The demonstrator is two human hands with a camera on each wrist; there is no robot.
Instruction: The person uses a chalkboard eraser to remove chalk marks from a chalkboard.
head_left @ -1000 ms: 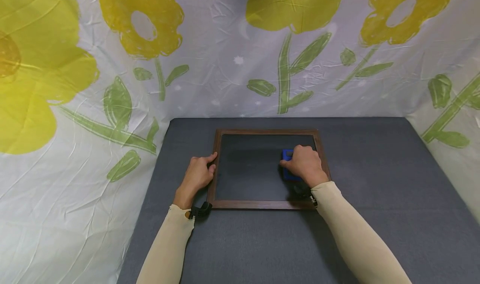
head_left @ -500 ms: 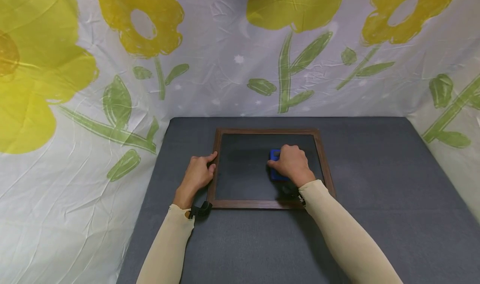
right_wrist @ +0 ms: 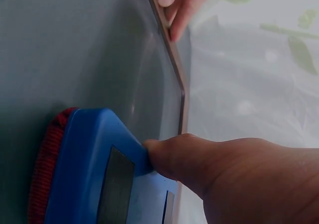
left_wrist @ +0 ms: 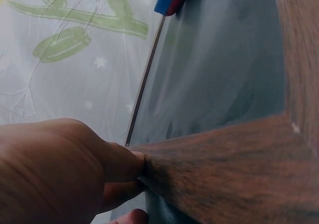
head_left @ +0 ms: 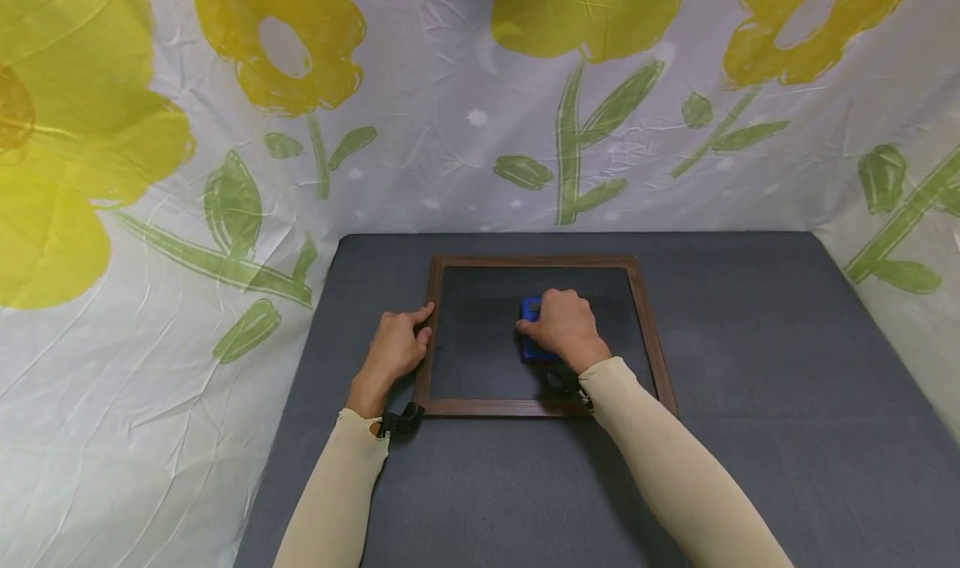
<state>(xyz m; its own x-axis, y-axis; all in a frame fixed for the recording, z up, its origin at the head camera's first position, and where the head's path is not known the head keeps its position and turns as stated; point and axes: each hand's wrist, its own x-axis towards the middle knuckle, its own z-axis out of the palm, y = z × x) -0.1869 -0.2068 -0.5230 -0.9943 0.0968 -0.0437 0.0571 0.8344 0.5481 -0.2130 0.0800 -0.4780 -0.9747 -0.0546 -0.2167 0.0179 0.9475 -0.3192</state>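
Observation:
A small blackboard (head_left: 476,368) in a brown wooden frame (head_left: 525,407) lies flat on the dark table. My right hand (head_left: 565,326) holds a blue board eraser (head_left: 532,350) down on the board, just right of its middle. In the right wrist view the eraser's red pad (right_wrist: 45,174) faces the dark surface, and the thumb (right_wrist: 184,159) presses on the near end of the blue body. At the frame's left side my left hand (head_left: 393,347) touches the outer edge with its thumb and index finger. The left wrist view shows those fingertips right against the wood.
The dark grey table (head_left: 750,368) extends around the board on all sides. White cloth (head_left: 435,135) printed with yellow flowers hangs behind the table and along its sides. A black wrist strap (head_left: 402,419) sits at the left cuff.
My right hand has slid the eraser leftward across the board, from near the right side toward the middle. The left hand stays at the frame's left edge.

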